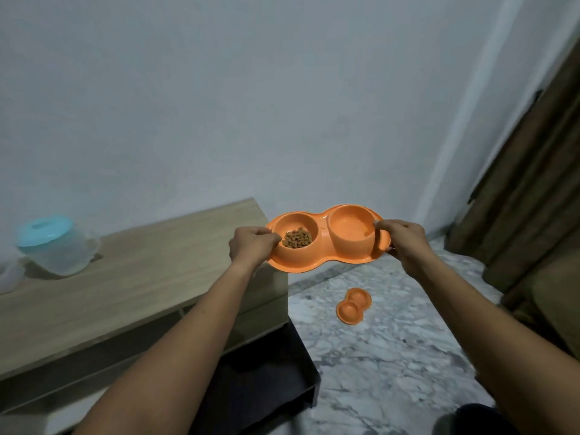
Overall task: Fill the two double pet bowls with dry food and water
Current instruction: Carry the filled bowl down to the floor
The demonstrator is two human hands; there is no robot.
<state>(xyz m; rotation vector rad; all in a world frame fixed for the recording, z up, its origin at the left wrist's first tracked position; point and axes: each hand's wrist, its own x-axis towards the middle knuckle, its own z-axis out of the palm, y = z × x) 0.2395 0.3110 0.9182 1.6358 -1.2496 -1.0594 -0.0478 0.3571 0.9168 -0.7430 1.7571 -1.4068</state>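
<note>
I hold an orange double pet bowl [323,255] in the air past the table's right end. My left hand [251,246] grips its left rim and my right hand [405,243] grips its right rim. Its left cup holds brown dry food [298,238]; its right cup [351,229] holds what looks like water. A second orange double pet bowl [354,305] lies on the marble floor below, and its contents cannot be made out.
A wooden table [125,293] runs along the left, with a clear plastic container with a blue lid [53,243] on it. A dark open drawer or box [266,381] sits under the table's end. Brown curtains [533,199] hang at the right. The white wall is behind.
</note>
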